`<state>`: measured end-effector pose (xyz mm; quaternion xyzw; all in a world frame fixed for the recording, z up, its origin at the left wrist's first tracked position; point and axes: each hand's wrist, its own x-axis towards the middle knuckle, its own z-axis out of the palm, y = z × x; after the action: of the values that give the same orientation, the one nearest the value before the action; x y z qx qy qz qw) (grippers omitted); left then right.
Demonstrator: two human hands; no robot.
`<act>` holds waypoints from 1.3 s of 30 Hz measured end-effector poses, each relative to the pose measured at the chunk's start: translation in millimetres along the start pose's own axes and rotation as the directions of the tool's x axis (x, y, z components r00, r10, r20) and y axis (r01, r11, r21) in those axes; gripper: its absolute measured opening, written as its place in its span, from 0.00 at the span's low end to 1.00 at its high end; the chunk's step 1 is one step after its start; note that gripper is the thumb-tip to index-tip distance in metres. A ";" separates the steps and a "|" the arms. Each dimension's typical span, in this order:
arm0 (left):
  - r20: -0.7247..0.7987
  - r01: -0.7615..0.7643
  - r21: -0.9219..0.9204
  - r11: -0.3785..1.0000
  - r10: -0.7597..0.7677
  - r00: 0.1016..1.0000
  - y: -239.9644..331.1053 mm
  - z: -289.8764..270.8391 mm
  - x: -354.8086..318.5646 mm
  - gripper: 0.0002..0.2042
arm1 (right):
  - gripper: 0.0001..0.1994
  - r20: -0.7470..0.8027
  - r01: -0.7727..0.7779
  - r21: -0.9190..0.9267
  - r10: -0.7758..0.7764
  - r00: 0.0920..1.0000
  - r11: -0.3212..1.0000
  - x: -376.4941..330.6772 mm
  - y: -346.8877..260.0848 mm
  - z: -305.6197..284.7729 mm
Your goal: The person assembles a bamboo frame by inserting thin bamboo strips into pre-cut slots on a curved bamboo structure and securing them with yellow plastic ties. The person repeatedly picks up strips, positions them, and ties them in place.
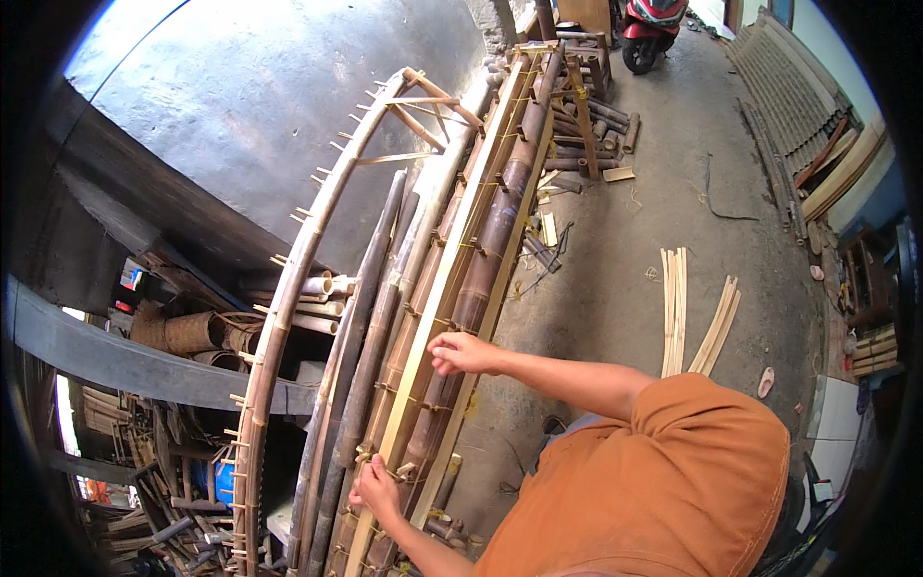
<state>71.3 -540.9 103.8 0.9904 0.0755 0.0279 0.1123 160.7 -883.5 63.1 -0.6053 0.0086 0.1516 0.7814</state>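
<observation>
A long, pale split-bamboo strip (413, 385) lies along a row of brown bamboo poles, beside a thick dark pole (492, 240). Short pegs and yellow ties cross the poles at intervals. My right hand (463, 354) is closed over the strip's right edge, with curled fingers; what they grip, if anything, is hidden. Nearer to me, my left hand (378, 489) is bent in against the strip, thumb up and fingers curled, just below a tied peg (367, 452). Whatever lies between those fingers is too small to make out.
A curved bamboo frame with pegs (288, 288) stands to the left, next to loose dark poles (370, 279). Thin bamboo strips (676, 298) lie on the concrete floor at right. Cut bamboo pieces (606, 135) and a red motorbike (652, 34) are farther back.
</observation>
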 end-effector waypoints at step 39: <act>0.262 -0.547 -0.071 0.834 0.545 0.797 977.3 281.0 443.3 0.14 | 0.11 -0.428 -0.311 -0.110 0.238 0.872 0.944 38.5 -104.2 -841.4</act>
<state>669.2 -1474.7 68.9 0.9647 -0.2291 -0.0769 0.1047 366.2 -1696.0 -70.9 -0.6823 0.2447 0.1316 0.6762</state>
